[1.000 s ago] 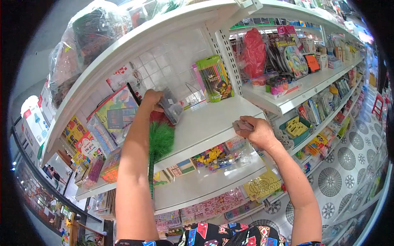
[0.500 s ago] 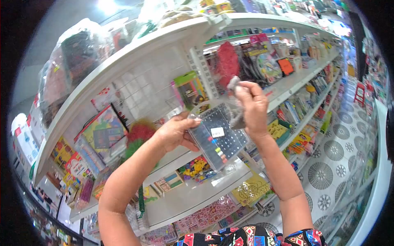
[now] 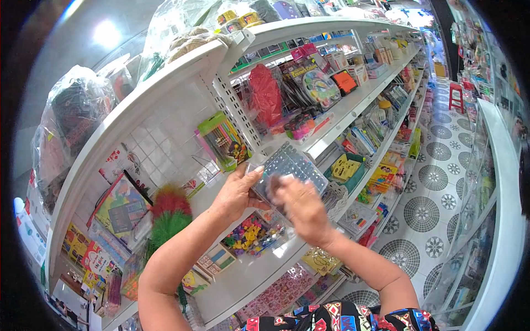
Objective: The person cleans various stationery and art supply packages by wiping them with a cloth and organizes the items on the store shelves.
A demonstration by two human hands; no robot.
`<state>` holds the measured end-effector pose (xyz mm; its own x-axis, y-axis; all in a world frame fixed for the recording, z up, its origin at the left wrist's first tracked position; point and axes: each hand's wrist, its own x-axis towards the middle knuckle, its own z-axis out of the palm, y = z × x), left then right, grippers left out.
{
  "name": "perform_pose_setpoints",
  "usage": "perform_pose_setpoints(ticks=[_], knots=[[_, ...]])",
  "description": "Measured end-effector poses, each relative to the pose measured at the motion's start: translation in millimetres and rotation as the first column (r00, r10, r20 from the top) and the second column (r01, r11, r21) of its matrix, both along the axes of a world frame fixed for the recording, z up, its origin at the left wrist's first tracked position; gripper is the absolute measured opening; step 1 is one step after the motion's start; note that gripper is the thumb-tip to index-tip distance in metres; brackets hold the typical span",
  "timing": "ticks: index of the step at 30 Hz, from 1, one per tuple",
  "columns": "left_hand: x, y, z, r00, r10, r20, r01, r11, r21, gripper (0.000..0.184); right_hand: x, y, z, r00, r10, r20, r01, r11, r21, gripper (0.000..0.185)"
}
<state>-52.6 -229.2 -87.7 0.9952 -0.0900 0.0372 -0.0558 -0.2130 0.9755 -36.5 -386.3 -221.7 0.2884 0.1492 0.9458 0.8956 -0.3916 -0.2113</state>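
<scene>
My left hand (image 3: 241,190) grips the left edge of a clear plastic case (image 3: 294,169) with small dots across its dark face. My right hand (image 3: 301,207) is closed on a grey cloth (image 3: 273,186), blurred by motion, and presses against the front of the case. The case is tilted in front of the shelf. A red and green feather duster (image 3: 170,219) stands to the left, beyond my left forearm. Behind the case, a green pack of coloured pencils (image 3: 224,140) leans upright on the shelf.
White shelving (image 3: 243,276) holds books, toys and packaged goods on several levels. Plastic-wrapped items (image 3: 74,124) sit on top at the left. A teal basket (image 3: 345,170) is on a lower right shelf. A red stool (image 3: 456,98) stands in the patterned aisle.
My left hand has lifted the case off the shelf and holds it up. My right hand has brought the cloth onto it. The view has turned toward the right.
</scene>
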Motion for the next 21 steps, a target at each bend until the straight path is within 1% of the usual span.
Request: perform_pose_setpoints(ticks=[1, 4, 7, 10, 11, 13, 14, 15, 16, 17, 18, 19, 20, 21], knots=[[-1, 2, 1, 0.999, -0.046, -0.009, 0.046, 0.999, -0.014, 0.051, 9, -10, 2, 0.997, -0.051, -0.057, 0.054, 0.997, 0.054, 0.037], [-11, -1, 5, 0.983, -0.182, -0.024, 0.181, 0.982, -0.047, 0.047, 40, -29, 2, 0.972, -0.039, -0.23, 0.11, 0.946, 0.306, 0.036], [-15, -7, 3, 0.986, -0.162, -0.035, 0.162, 0.987, -0.011, 0.048, 38, -27, 18, 0.957, 0.007, -0.29, 0.097, 0.934, 0.343, 0.036], [-13, -11, -6, 0.971, -0.24, 0.002, 0.24, 0.971, 0.016, 0.05, 32, -7, 35, 0.986, 0.046, -0.16, 0.007, 0.948, 0.318, 0.035], [-14, -14, -9, 0.971, -0.238, 0.027, 0.239, 0.971, -0.007, 0.042, 23, -4, 39, 0.991, 0.065, -0.115, -0.037, 0.972, 0.231, 0.035], [-10, 0, -17, 0.949, -0.313, -0.044, 0.312, 0.95, -0.022, 0.041, -1, -1, 47, 0.993, 0.118, -0.031, -0.117, 0.992, 0.045, 0.034], [-8, 6, -20, 0.934, -0.348, -0.078, 0.346, 0.938, -0.033, 0.04, -3, -2, 47, 0.992, 0.128, -0.001, -0.128, 0.992, -0.007, 0.034], [-18, -2, -15, 0.947, -0.313, -0.078, 0.309, 0.949, -0.063, 0.038, -5, -5, 46, 0.99, 0.141, 0.028, -0.139, 0.988, -0.06, 0.035], [-18, -1, -15, 0.945, -0.313, -0.095, 0.311, 0.95, -0.033, 0.042, -6, -7, 44, 0.986, 0.155, 0.054, -0.149, 0.983, -0.112, 0.035], [-18, 0, -15, 0.943, -0.312, -0.115, 0.314, 0.95, -0.004, 0.047, 1, -12, 48, 0.989, 0.083, 0.119, -0.066, 0.988, -0.141, 0.033], [-18, 0, -15, 0.941, -0.311, -0.134, 0.317, 0.948, 0.024, 0.052, 7, -17, 53, 0.995, 0.018, 0.102, -0.006, 0.993, -0.115, 0.031], [-29, -11, -10, 0.962, -0.265, -0.062, 0.265, 0.964, -0.005, 0.052, 13, -24, 59, 0.995, -0.048, 0.085, 0.055, 0.995, -0.088, 0.028], [-30, -12, -10, 0.961, -0.267, -0.068, 0.266, 0.964, -0.026, 0.052, 21, -32, 65, 0.991, -0.114, 0.065, 0.118, 0.991, -0.063, 0.026], [-30, -12, -10, 0.96, -0.27, -0.072, 0.267, 0.963, -0.048, 0.052, 36, -35, 70, 0.995, -0.038, 0.087, 0.03, 0.995, 0.094, 0.023]])
